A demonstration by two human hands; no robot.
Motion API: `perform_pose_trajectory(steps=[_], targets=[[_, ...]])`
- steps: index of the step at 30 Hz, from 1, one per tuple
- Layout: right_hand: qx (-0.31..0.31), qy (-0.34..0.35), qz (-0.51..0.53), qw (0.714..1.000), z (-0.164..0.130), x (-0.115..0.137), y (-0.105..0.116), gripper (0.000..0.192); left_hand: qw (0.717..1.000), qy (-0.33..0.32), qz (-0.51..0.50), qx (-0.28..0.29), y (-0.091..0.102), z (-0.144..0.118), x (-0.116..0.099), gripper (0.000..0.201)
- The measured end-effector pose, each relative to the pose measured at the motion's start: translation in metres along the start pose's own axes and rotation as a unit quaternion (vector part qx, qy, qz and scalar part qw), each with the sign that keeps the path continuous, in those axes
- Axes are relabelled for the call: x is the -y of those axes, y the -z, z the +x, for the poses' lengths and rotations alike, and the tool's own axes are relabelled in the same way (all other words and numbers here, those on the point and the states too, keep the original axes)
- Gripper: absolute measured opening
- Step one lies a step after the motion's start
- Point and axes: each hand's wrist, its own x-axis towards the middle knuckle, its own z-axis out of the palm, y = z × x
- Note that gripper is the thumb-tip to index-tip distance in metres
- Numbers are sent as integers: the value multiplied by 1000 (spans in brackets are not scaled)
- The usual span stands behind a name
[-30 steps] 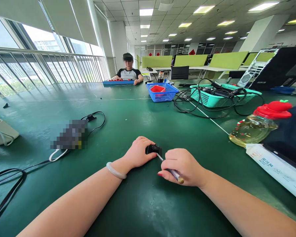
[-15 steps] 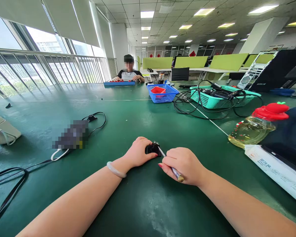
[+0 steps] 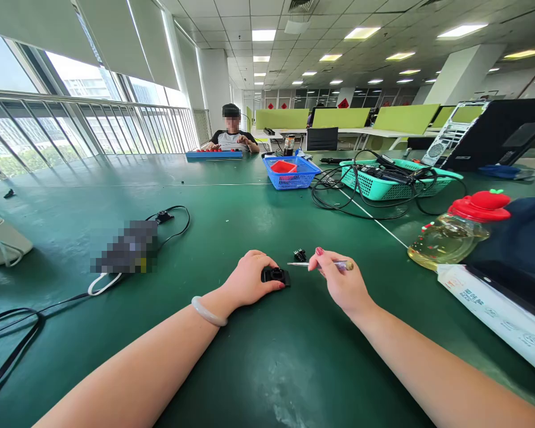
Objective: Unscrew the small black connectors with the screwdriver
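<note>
My left hand (image 3: 248,278) rests on the green table (image 3: 267,362) and pinches a small black part (image 3: 275,276) against it. My right hand (image 3: 341,280) is lifted a little and holds a thin screwdriver (image 3: 321,264) level, its tip pointing left above the black part. A second small black piece (image 3: 300,255) lies on the table just behind the screwdriver tip, apart from both hands.
A blurred dark device with a cable (image 3: 127,245) lies to the left. At right are a bottle with a red cap (image 3: 459,230), a white carton (image 3: 494,306) and a dark bag. Blue basket (image 3: 289,172) and teal basket (image 3: 396,178) with cables stand behind. A person (image 3: 232,134) sits far across.
My right hand lifted the screwdriver off the black part and swung it level. A small black piece now lies separate on the table behind it. My left hand stayed put.
</note>
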Motion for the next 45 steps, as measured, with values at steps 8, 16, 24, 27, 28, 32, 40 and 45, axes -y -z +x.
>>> perform_pose_trajectory(steps=[8,16,24,27,28,32,40,45], targets=[[83,-67,28,994,6,-4,-3,52,1000,-6,-7,15,0,1,-1,28],[128,-47,-55,989,0,5,-2,46,999,-28,21,26,2,-1,-2,33],[25,-107,109,988,11,-17,2,46,999,8,53,7,5,-1,-2,35],[2,-83,108,991,9,-15,4,47,998,6,56,8,4,-1,-1,36],[8,-72,88,993,7,-13,4,47,998,6,57,10,4,-1,-1,37],[66,-7,-27,997,1,0,1,46,998,3,67,16,4,0,-1,39],[154,125,-146,969,-7,10,-1,36,995,-7,101,18,1,1,1,45],[170,100,-130,972,-3,5,2,36,992,2,128,13,-1,1,1,52]])
